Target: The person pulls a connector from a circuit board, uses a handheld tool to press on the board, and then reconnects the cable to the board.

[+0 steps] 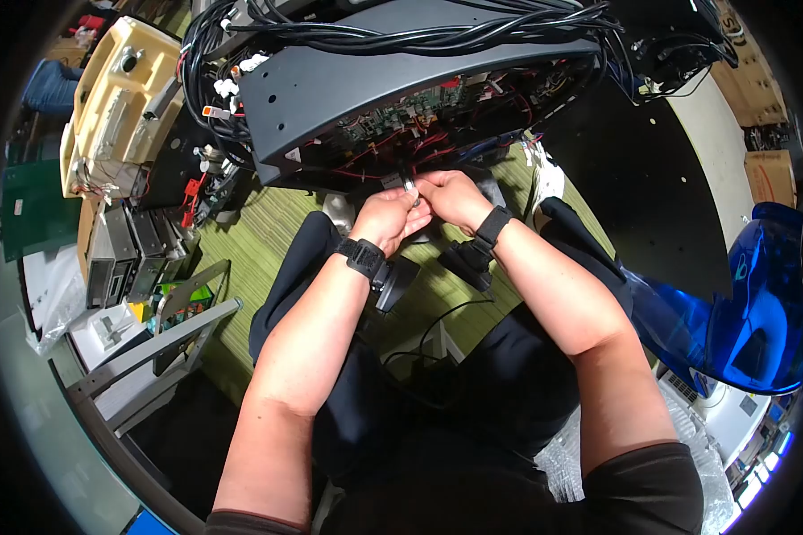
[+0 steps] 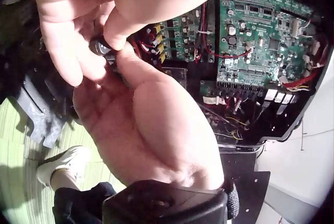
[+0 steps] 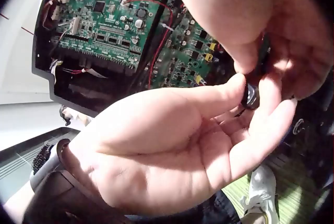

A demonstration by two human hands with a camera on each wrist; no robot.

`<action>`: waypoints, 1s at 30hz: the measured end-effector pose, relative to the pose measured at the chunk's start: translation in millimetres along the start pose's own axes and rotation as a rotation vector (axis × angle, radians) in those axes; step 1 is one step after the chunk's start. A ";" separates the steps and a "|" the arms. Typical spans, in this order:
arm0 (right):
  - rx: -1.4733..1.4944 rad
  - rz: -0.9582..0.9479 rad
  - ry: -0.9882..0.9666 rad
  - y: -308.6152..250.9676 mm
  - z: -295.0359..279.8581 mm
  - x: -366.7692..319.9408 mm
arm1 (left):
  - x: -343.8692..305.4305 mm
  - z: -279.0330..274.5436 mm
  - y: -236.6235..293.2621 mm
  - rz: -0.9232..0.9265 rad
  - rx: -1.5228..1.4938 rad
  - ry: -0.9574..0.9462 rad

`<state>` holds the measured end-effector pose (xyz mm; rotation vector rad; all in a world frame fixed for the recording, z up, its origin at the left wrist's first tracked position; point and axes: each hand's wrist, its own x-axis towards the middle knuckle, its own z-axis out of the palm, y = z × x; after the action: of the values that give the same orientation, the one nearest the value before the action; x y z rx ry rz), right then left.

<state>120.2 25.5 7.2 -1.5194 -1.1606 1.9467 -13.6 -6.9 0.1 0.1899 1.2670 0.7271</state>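
Observation:
Both hands meet at the lower edge of a dark housing (image 1: 330,98) full of circuit boards. Between right thumb and fingers, my right hand (image 1: 455,201) pinches a small black cylindrical part (image 3: 252,97) with a shiny surface. Close against it, my left hand (image 1: 385,218) pinches the same dark piece from the other side, thumb tip beside the right thumb. In the left wrist view the black part (image 2: 102,47) is mostly covered by fingers; I cannot tell its exact kind. Green circuit boards (image 2: 250,36) with red wires lie just beyond the hands.
Thick black cables (image 1: 419,37) drape over the housing. A beige plastic shell (image 1: 120,102) and a metal frame (image 1: 165,343) stand at left. On the right are a black panel (image 1: 651,187) and a glossy blue shell (image 1: 763,303). Green flooring (image 1: 241,267) shows below.

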 end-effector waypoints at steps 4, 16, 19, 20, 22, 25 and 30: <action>0.002 -0.003 0.005 1.5 1.5 1.1 | 2.6 -0.7 -0.4 -0.012 -0.015 -0.002; 0.044 -0.013 0.032 6.0 9.4 8.9 | 4.6 1.4 -1.4 -0.032 0.070 0.052; 0.073 0.030 0.056 7.8 10.5 6.5 | 4.9 0.7 -6.0 -0.010 0.080 0.016; 0.052 0.004 0.065 8.3 10.6 6.2 | 5.3 0.1 -6.8 -0.012 0.080 0.016; 0.030 -0.022 0.075 8.0 10.5 6.5 | 4.4 1.2 -4.2 -0.011 0.073 0.018; 0.052 -0.013 0.075 6.8 9.0 7.3 | 5.1 0.1 -3.9 -0.018 0.058 -0.005; -0.114 -0.038 0.099 0.3 6.5 5.9 | 0.0 4.9 1.5 -0.013 0.051 0.019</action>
<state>112.3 27.4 3.9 -1.6199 -1.2674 1.7859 -9.6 -4.5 2.5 0.2166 1.3050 0.6871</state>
